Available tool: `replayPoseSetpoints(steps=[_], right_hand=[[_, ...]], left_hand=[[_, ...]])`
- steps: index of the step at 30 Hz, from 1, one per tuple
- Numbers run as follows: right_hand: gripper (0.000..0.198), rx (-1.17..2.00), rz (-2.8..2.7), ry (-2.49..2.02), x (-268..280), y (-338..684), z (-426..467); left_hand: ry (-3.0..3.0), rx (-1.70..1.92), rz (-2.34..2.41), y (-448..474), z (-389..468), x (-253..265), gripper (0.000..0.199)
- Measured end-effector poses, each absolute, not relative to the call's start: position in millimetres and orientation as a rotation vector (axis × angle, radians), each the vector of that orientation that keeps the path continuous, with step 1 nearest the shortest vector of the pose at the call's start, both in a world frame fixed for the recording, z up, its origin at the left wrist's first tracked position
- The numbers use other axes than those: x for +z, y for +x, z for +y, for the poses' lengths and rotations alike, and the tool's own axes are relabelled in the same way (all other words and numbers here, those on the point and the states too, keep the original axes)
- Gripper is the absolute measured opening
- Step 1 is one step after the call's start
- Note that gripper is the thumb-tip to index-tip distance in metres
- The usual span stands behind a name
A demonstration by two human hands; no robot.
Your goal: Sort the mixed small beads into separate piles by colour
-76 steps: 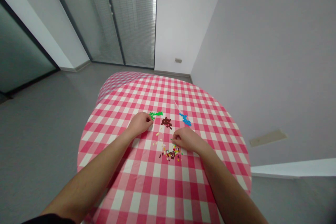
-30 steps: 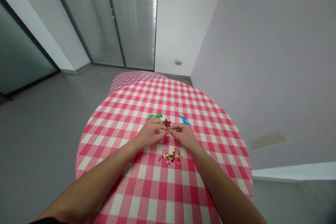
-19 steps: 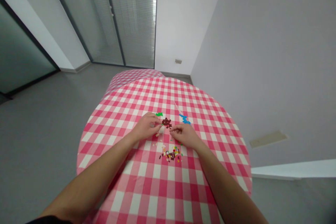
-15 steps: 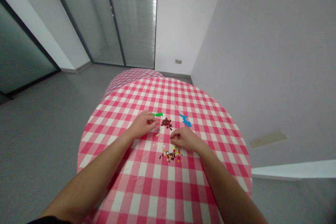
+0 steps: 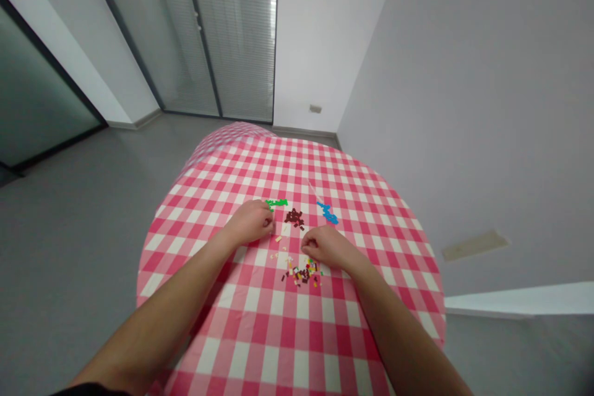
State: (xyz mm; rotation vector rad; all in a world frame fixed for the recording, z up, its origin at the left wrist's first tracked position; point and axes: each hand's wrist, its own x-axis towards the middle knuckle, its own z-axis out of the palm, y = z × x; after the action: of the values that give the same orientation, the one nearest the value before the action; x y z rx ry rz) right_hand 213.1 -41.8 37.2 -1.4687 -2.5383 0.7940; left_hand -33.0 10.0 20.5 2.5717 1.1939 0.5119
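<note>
I see small bright-green pieces [image 5: 280, 202] just beyond the left hand [image 5: 249, 221] and small multicoloured pieces [image 5: 304, 274] just nearer than the right hand [image 5: 326, 244]. Both curl their fingers; I cannot tell whether either pinches anything. The pieces lie on a red-and-white checked tablecloth [image 5: 278, 334].

Left hand [image 5: 250, 221] and right hand [image 5: 325, 245] have parted, their fingertips unclear.
</note>
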Motion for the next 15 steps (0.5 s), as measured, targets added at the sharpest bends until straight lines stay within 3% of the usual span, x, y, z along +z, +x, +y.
replayPoseSetpoints(steps=[15], right_hand=[[0.016, 0.729, -2.548, -1.478, 34.5, 208.1, -43.3]], left_hand=[[2.69, 0.345, 1.332, -35.3, 14.4, 14.6, 0.024]])
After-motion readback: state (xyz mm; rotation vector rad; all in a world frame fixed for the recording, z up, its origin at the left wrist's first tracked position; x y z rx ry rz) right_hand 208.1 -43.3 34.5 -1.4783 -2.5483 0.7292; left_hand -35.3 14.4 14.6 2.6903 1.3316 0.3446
